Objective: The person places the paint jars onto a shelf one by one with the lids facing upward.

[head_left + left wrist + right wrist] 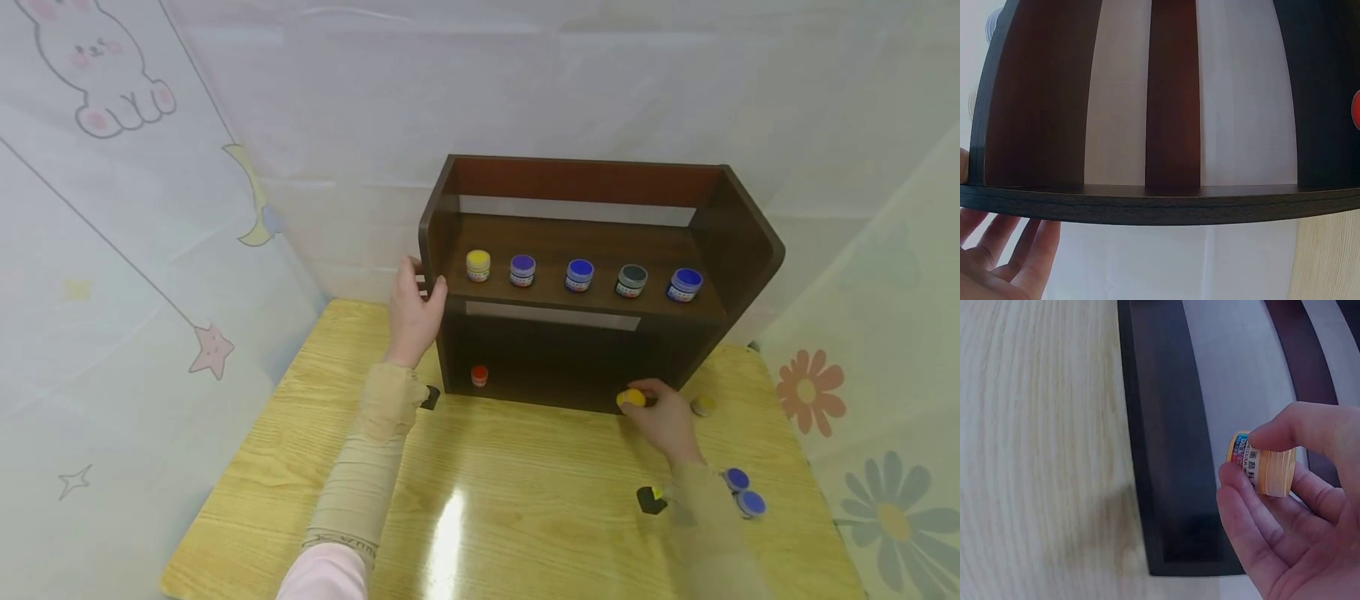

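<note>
My left hand [415, 318] grips the left side panel of a dark brown two-tier shelf [577, 236]. Its thumb is at the panel's front edge and the fingers [1040, 256] lie along the outer face. Between thumb and fingers, my right hand [669, 423] pinches a small orange-yellow paint jar [1254, 461] at the right front of the lower tier. On the upper tier stand a yellow jar [477, 266], a purple jar [522, 271], a dark jar [632, 282] and two blue ones. A red jar [479, 376] sits at the lower tier's left.
Two blue-lidded jars [737, 480] stand on the wooden table [480, 492], right of my right forearm. Another yellowish jar [702, 406] is beside the shelf's right side. Behind the shelf hangs a pale patterned cloth [360, 108]; more cloth flanks the table.
</note>
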{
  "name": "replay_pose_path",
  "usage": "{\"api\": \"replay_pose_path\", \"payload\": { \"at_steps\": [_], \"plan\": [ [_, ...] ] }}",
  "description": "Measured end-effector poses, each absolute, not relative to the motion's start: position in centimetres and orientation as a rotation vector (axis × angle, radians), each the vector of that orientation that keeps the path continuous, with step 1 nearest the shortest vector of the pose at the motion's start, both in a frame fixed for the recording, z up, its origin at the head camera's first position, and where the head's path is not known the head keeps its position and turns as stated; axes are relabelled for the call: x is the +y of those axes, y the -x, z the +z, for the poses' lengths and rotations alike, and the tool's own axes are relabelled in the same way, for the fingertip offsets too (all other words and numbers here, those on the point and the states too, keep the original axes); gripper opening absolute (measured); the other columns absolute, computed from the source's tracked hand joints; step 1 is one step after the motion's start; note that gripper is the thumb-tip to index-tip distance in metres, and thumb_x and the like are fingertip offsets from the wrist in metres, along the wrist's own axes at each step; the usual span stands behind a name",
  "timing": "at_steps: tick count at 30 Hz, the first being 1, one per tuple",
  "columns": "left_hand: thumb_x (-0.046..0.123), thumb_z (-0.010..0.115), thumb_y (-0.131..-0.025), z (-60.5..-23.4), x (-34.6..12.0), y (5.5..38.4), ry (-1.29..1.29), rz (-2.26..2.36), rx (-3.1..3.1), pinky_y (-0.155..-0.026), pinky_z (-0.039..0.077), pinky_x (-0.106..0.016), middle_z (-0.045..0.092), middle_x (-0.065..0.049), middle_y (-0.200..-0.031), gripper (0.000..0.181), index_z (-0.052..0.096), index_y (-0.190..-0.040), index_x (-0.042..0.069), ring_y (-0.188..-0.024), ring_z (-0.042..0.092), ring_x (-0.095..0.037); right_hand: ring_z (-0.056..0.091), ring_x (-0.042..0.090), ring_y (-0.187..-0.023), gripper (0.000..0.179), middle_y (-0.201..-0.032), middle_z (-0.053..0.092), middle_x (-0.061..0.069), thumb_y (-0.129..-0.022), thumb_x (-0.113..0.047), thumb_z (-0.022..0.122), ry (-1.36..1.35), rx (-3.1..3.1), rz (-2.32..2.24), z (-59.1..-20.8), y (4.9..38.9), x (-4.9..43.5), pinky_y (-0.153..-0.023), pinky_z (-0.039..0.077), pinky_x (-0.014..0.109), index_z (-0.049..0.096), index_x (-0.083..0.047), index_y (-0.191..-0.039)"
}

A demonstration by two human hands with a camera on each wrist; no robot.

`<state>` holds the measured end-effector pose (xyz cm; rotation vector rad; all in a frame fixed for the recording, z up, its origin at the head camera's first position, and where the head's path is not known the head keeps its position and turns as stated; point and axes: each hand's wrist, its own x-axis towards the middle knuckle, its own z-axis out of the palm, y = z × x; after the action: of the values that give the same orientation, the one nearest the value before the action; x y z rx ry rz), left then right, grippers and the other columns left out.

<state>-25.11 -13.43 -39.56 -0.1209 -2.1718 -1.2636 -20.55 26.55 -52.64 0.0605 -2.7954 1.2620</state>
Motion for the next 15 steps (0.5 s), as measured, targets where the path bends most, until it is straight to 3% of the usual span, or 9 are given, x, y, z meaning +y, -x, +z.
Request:
{"api": "replay_pose_path", "payload": {
  "at_steps": [7,15],
  "plan": [
    [0.014,0.061,-0.099,-39.5,-13.5,25.1,0.115,-1.262,-2.171,-0.081,0.055,-0.041,0.059,-0.015,-0.109,0.022,0.05,-0.114,0.003,-0.093,0.063,-0.03,0.07,0.031,-0.078,0.034,-0.113,0.066,0.023,-0.092,-0.008,0.074,-0.229,-2.744,1.504,-51.9,21.5,25.1,-0.061,0.053,0.024,0.066,0.001,-0.124],
    [0.015,0.061,-0.099,-39.4,-13.4,25.0,0.111,-1.26,-2.186,-0.081,0.055,-0.041,0.06,-0.014,-0.108,0.021,0.05,-0.113,0.003,-0.092,0.064,-0.03,0.071,0.035,-0.086,0.037,-0.117,0.063,0.023,-0.091,-0.003,0.074,-0.333,-2.738,1.697,-52.3,22.0,22.8,-0.066,0.055,0.024,0.065,0.001,-0.126]
  ]
}}
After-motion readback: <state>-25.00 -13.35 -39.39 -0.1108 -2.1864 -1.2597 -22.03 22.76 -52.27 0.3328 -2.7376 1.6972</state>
